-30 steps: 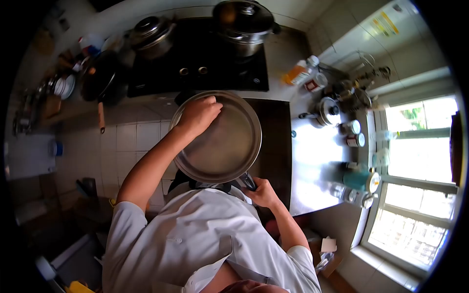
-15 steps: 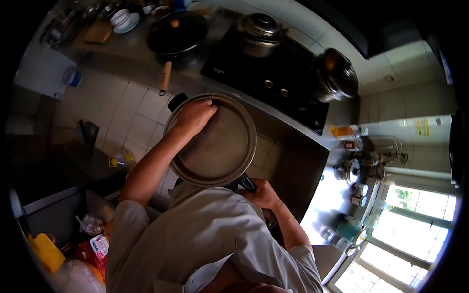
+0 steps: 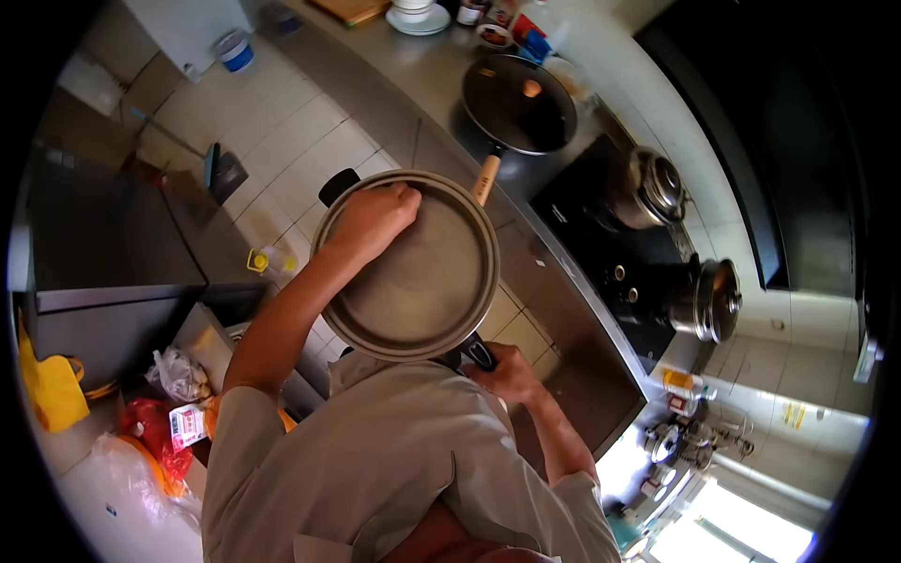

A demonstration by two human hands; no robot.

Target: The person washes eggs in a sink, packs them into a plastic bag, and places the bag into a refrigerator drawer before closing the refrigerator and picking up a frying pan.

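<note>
A wide, round pan (image 3: 427, 291) with a pale metal inside and black handles is held in front of my chest, its open side facing me. My right hand (image 3: 507, 373) is closed around the black handle (image 3: 481, 353) at its lower right. Inside the pan, near the upper rim, my left hand (image 3: 380, 223) is closed with its fingers curled against the metal. Whatever those fingers hold, if anything, is hidden. A second black handle (image 3: 339, 187) juts out at the pan's upper left.
A lidded frying pan (image 3: 519, 105) with a wooden handle stands on the counter. Two lidded pots (image 3: 648, 188) sit on the black stove (image 3: 596, 202). A yellow-capped bottle (image 3: 269, 260) and a dustpan (image 3: 225, 174) are on the tiled floor. Plastic bags (image 3: 155, 432) lie at lower left.
My view has turned, so the stove and counter now lie further right and more floor shows at left. The pan has stayed before my chest; my left hand has shifted only slightly inside it.
</note>
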